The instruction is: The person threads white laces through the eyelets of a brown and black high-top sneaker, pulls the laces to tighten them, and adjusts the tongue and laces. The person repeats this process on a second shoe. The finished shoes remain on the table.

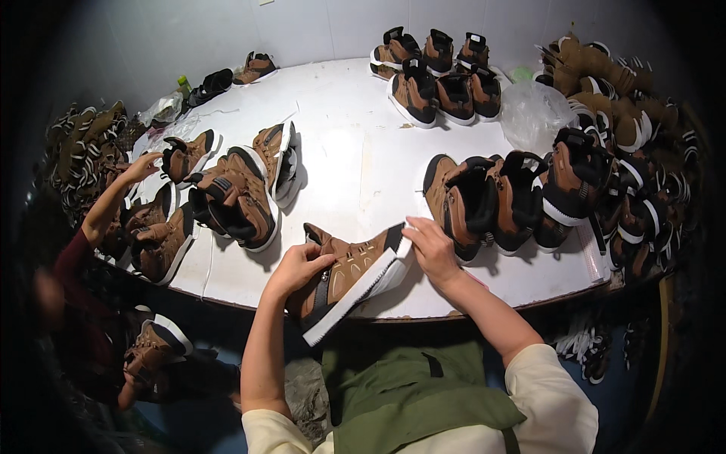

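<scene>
Holds a boot (346, 266) over the near edge of a white table (333, 166), tilted, toe toward the table's right, heel jutting past the near edge; has the left hand (296, 266) half closed at the collar, thumb on the brown upper, other fingertips out of sight; bends the fingers of the right hand (432, 248) nearly shut at the toe, tips on the white sole, exact pinch there impossible to tell; wears a green apron (412, 393), just below the table's near edge.

On the table's left, a cluster of boots (242, 200), with a co-worker's hand (142, 166) reaching in beside one; below the table on that same side, a loose boot (157, 342); beyond the table's left end, a dark brown heap (83, 147); along the table's far edge, six boots (457, 94) in two rows of three and, to the right on the table, a clear bag (535, 113); on the table's right, a row of boots (522, 216) standing upright; at the table's far right, piled brown pieces (620, 98) with white edges.
</scene>
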`<state>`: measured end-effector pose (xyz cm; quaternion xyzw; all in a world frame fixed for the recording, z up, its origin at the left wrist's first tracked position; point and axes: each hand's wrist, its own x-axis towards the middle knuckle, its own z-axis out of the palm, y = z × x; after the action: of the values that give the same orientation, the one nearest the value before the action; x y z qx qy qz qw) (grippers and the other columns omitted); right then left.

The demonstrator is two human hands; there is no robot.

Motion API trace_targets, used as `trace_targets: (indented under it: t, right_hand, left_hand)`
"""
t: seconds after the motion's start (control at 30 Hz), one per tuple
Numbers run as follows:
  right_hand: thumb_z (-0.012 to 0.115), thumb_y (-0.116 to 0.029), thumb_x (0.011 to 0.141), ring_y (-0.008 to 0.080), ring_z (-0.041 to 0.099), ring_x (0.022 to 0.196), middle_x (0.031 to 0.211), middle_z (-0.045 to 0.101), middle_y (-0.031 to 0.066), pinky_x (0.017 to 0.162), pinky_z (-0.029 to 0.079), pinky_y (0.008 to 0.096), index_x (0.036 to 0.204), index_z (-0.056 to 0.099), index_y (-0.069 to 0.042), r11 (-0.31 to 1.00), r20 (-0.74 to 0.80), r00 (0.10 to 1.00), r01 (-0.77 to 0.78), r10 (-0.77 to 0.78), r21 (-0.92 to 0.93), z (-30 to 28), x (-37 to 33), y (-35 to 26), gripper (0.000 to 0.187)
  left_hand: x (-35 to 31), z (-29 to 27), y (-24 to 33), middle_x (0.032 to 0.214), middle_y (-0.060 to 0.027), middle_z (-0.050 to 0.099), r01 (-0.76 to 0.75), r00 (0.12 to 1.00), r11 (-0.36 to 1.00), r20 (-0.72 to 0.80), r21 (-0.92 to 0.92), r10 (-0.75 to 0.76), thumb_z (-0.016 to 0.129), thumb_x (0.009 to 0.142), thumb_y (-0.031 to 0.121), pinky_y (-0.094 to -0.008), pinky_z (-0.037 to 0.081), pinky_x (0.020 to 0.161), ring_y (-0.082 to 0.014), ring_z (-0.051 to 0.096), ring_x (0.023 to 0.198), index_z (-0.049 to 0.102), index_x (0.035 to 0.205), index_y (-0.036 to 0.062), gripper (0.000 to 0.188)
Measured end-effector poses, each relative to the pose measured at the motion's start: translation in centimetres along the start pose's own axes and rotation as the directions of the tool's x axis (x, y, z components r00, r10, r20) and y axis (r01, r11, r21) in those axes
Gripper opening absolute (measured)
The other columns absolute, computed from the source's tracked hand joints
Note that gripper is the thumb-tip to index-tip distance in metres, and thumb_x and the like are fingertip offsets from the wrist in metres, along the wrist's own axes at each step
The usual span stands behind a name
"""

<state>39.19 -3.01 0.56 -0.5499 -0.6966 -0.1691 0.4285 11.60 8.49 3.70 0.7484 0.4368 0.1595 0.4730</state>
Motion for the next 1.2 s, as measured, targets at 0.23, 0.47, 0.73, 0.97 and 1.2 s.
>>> trace_targets:
  t: [0.23, 0.47, 0.73, 0.97, 1.2]
  right_hand:
    - [0.061, -0.015, 0.092, 0.0127, 0.057, 0.079, 0.097, 0.06, 0.0063, 0.071, 0.049, 0.0262, 0.098, 0.062, -0.001, 0.551, 0.254, 0.7, -0.693, 0.667, 0.465, 0.2, -1.8, -3.6, 0.015]
    - [0.069, -0.023, 0.09, 0.0116, 0.051, 0.091, 0.104, 0.049, 0.0064, 0.075, 0.047, 0.026, 0.098, 0.063, 0.005, 0.397, 0.433, 0.703, -0.691, 0.564, 0.604, -0.6, -1.1, -7.4, 0.03]
    - [0.06, -0.018, 0.096, 0.0098, 0.048, 0.101, 0.106, 0.05, 0.0016, 0.092, 0.038, 0.0248, 0.105, 0.065, 0.004, 0.064, 0.598, 0.614, -0.723, 0.514, 0.687, -0.9, 0.1, -6.6, 0.025]
    - [0.055, -0.019, 0.099, 0.0054, 0.053, 0.093, 0.102, 0.061, 0.0002, 0.087, 0.043, 0.0227, 0.104, 0.064, 0.002, -0.292, 0.761, 0.502, -0.718, 0.412, 0.632, -1.5, -0.1, -6.2, 0.024]
    - [0.054, -0.018, 0.099, 0.0053, 0.057, 0.086, 0.1, 0.064, 0.0016, 0.081, 0.046, 0.0213, 0.108, 0.062, 0.002, -0.183, 0.731, 0.527, -0.743, 0.433, 0.644, -2.3, -0.4, -6.3, 0.023]
  left_hand:
    - [-5.4, 2.3, -1.3, 0.083, -0.0001, 0.063, 0.048, 0.987, 0.806, -0.095, -0.59, -0.129, 0.068, 0.087, 0.009, -0.0194, 0.045, 0.065, -0.0058, 0.056, 0.073, 0.066, 0.095, -0.0031, 0.015]
    - [-7.0, 10.1, 1.1, 0.103, -0.0075, 0.062, -0.291, 0.876, 0.694, -0.475, -0.658, -0.082, 0.068, 0.086, 0.01, -0.0244, 0.046, 0.082, -0.0115, 0.056, 0.092, 0.058, 0.108, -0.008, 0.03]
    - [-7.5, 11.7, 0.7, 0.11, -0.0115, 0.062, -0.144, 0.972, 0.371, -0.201, -0.918, -0.12, 0.066, 0.084, 0.004, -0.0295, 0.048, 0.088, -0.0165, 0.06, 0.098, 0.055, 0.117, -0.0073, 0.037]
    - [-8.2, 11.7, 1.3, 0.122, -0.0137, 0.059, -0.068, 0.989, 0.267, -0.101, -0.961, -0.111, 0.061, 0.084, 0.002, -0.0344, 0.047, 0.096, -0.0226, 0.059, 0.109, 0.046, 0.13, -0.007, 0.05]
    - [-8.4, 10.9, 1.8, 0.127, -0.0129, 0.057, 0.0, 1.0, 0.221, 0.0, -0.975, -0.002, 0.061, 0.082, 0.002, -0.0358, 0.045, 0.099, -0.0237, 0.057, 0.113, 0.039, 0.138, -0.0056, 0.06]
